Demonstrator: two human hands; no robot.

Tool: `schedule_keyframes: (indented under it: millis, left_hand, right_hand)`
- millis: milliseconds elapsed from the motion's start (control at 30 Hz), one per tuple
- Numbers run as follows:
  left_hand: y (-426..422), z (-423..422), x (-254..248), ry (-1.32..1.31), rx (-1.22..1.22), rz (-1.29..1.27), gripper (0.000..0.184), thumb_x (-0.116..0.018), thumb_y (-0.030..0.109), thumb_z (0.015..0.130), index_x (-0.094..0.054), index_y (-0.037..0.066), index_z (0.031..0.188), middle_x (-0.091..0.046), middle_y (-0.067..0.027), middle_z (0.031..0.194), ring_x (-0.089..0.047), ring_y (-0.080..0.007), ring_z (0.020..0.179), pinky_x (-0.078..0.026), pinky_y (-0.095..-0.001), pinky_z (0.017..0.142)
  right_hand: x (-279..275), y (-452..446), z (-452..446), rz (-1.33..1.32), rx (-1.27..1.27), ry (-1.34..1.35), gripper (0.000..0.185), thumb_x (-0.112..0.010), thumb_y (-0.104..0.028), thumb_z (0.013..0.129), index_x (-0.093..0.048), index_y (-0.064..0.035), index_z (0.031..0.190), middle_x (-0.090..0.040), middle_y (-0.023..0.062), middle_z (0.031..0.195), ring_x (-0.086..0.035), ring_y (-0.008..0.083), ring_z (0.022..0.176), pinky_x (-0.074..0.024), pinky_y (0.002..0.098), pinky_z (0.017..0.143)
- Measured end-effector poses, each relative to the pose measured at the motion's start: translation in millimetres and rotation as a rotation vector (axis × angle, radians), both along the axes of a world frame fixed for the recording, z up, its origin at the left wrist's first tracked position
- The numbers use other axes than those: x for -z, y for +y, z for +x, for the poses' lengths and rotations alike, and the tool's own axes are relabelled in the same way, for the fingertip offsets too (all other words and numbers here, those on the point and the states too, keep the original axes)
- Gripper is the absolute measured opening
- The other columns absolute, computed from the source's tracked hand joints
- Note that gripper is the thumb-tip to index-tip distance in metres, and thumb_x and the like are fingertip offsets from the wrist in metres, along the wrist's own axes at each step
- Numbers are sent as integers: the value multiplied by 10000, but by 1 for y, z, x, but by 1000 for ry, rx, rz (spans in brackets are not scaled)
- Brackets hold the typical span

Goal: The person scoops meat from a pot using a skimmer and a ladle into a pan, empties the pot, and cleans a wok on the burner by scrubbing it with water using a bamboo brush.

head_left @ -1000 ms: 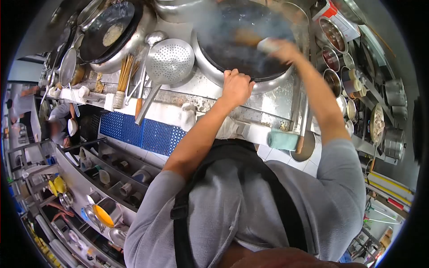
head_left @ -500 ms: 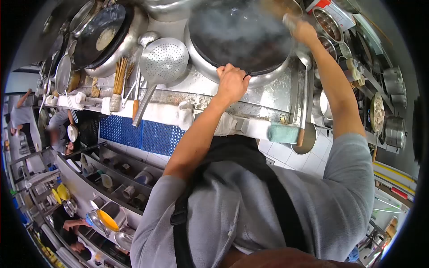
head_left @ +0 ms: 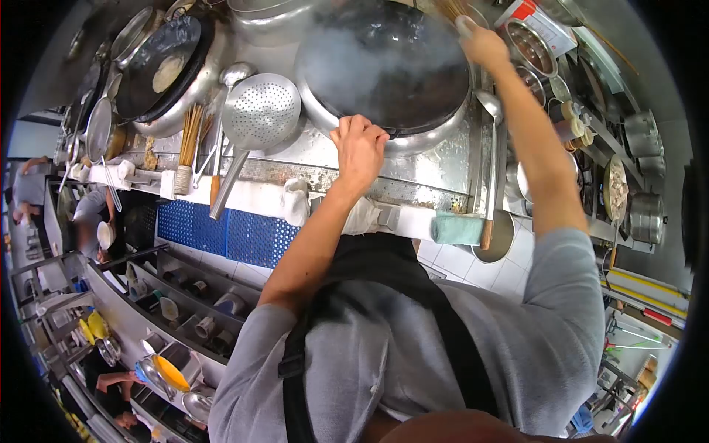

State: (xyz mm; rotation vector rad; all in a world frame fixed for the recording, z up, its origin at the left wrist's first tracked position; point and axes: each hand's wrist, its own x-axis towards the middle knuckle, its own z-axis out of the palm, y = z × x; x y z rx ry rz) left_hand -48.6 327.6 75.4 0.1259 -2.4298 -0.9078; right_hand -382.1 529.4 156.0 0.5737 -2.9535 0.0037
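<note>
Smoke rises from a large dark wok (head_left: 413, 88) sitting on its round metal burner ring. At the wok's near edge, my left hand (head_left: 360, 151) is closed on the rim, fingers curled over it; what lies under the fingers is hidden. My right hand (head_left: 484, 46) is up at the far right, beyond the wok's right edge. It grips a bamboo wok brush (head_left: 450, 9) by the pale handle, with the thin bristles pointing away from me, partly cut off by the view's top. A long-handled ladle (head_left: 490, 155) lies to the right of the wok.
Left of the wok are a perforated skimmer (head_left: 261, 111), another ladle (head_left: 236, 74), and a second bamboo brush (head_left: 190, 148) standing upright. Farther left, a second wok (head_left: 159, 70) holds pale food. A green cloth (head_left: 458, 227) lies on the front rail. Other people work at far left.
My right hand has moved the bamboo brush away from above the wok to its far right side, so the bristles now show. My left hand stays on the rim. The view has shifted slightly.
</note>
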Motion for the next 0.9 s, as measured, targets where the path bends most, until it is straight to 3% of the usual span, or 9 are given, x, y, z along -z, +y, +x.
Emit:
schedule_keyframes:
  millis: [100,333,367,467,567,633,700,800,900]
  left_hand:
    - [2,1,-1,-5,-34,19,87,-794,125,776,-730,72,801,-590,-53,1005,-506,-297,1063,-357,-471,912]
    - [3,4,-20,95,-93,-25,95,-760,175,839,-731,126,915,-625,-69,1015,-525,-303,1072,-361,-474,881]
    - [11,1,-19,19,-62,-41,124,-725,212,882,-719,93,915,-640,-82,1038,-527,-310,1081,-379,-483,890]
    - [27,-14,14,-349,85,-185,249,-664,288,934,-714,44,937,-646,-105,1067,-517,-326,1086,-403,-510,915]
    - [26,-23,23,-358,132,-151,283,-634,292,960,-708,19,943,-671,-127,1030,-520,-329,1096,-417,-516,916]
    - [22,-18,24,-361,133,-119,259,-644,271,953,-701,20,918,-673,-132,1000,-525,-334,1084,-417,-510,910]
    - [21,-17,16,-334,107,-63,229,-663,242,939,-687,22,881,-672,-137,963,-532,-349,1063,-419,-499,898]
    - [20,-10,2,-294,139,-33,231,-673,245,932,-689,23,869,-673,-136,965,-535,-354,1038,-421,-500,886]
    - [25,-16,12,-259,146,-18,246,-689,249,918,-684,18,833,-673,-134,929,-537,-359,990,-433,-507,860]
  right_hand:
    - [28,-76,74,48,-106,-546,486,-727,-321,873,-644,-164,1325,-747,144,925,-708,231,575,-575,344,503]
    - [-58,54,140,-147,-349,-1103,744,-785,-267,780,-535,-302,1480,-725,115,1006,-699,198,801,-595,331,633]
    - [-97,62,116,31,70,-1018,721,-809,-274,757,-580,-258,1441,-739,126,1027,-711,193,891,-593,366,721]
    - [-68,47,9,39,-44,-42,409,-690,-322,829,-696,-136,1193,-745,168,1058,-730,283,986,-588,430,808]
    - [13,-18,41,231,-46,-75,360,-659,-224,805,-693,-120,1149,-731,182,1100,-717,327,1025,-580,452,854]
    - [-15,-53,147,-91,-105,-779,580,-751,-281,790,-626,-159,1343,-734,176,1097,-721,331,993,-584,444,855]
    - [54,-20,147,-227,-751,-564,708,-779,-269,809,-532,-270,1472,-728,138,1117,-708,289,942,-606,407,776]
    - [-32,36,128,-119,-217,-1076,734,-771,-232,845,-479,-318,1513,-684,154,1248,-720,263,894,-631,360,612]
    - [-20,55,4,66,-72,-201,537,-691,-293,879,-581,-209,1398,-720,126,1186,-739,317,959,-614,439,657]
